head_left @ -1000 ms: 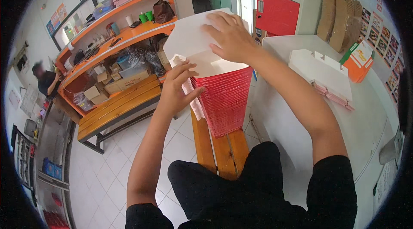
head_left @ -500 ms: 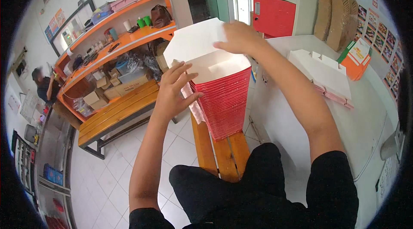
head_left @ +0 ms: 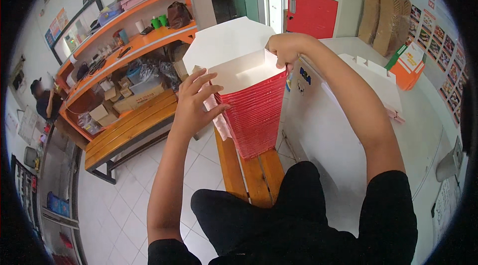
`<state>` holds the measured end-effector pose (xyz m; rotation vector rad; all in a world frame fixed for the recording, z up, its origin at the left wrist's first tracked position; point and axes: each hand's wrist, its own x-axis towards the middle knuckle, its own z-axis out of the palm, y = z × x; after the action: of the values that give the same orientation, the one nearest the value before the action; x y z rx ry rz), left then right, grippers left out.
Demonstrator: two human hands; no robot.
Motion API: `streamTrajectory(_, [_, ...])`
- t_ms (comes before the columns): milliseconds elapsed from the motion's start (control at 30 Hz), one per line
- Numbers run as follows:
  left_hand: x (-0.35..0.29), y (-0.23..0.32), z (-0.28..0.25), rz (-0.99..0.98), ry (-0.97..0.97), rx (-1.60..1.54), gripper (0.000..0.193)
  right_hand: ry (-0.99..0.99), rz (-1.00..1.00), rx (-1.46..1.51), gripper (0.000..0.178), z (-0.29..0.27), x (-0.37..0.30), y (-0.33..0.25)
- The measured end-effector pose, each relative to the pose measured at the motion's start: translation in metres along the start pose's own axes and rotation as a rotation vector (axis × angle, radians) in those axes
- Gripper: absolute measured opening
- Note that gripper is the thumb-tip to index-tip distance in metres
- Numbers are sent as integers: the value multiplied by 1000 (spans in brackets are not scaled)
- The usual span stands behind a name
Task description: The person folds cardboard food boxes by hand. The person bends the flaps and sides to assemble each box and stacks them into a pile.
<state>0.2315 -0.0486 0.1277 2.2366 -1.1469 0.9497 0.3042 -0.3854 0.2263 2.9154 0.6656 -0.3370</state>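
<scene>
A tall stack of nested red cardboard boxes [head_left: 254,128] stands on a wooden bench between my knees. The uppermost box is white inside, and its white lid [head_left: 226,41] is raised at the far side. My left hand [head_left: 195,98] rests against the stack's near left corner, fingers spread and thumb along the red edge. At the right rim, my right hand [head_left: 288,52] has its fingers curled over the top box's wall; some fingertips are hidden. Something pale pink [head_left: 221,120] hangs along the stack's left side, partly covered by my left hand.
To the right, a white table [head_left: 416,133] holds folded white cardboard boxes [head_left: 376,88] and an orange-green packet [head_left: 407,66]. Another wooden bench [head_left: 132,128] stands left, before an orange shelf unit [head_left: 149,43]. A person [head_left: 47,100] is at the far left.
My right hand has moved from the raised lid down to the top box's right rim, and its fingers have curled. The left hand stays at the near left corner.
</scene>
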Motion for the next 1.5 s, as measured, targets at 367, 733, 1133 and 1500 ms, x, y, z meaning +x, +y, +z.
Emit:
streamTrajectory(367, [-3,11,-4,14,-2,17,47,147,330,363,55,0,-144,35])
streamTrajectory(733, [15,49,5,39,159,17,30,-144,467,422,61,140,-346,182])
streamTrajectory(1133, [-39,102,-63,99,305,-123,28,1171,678,9,23,63,-331,143])
streamTrajectory(1500, [-49,175,-145,-548,-211,170,41,1310,-792,-230,9,28,-147,-251])
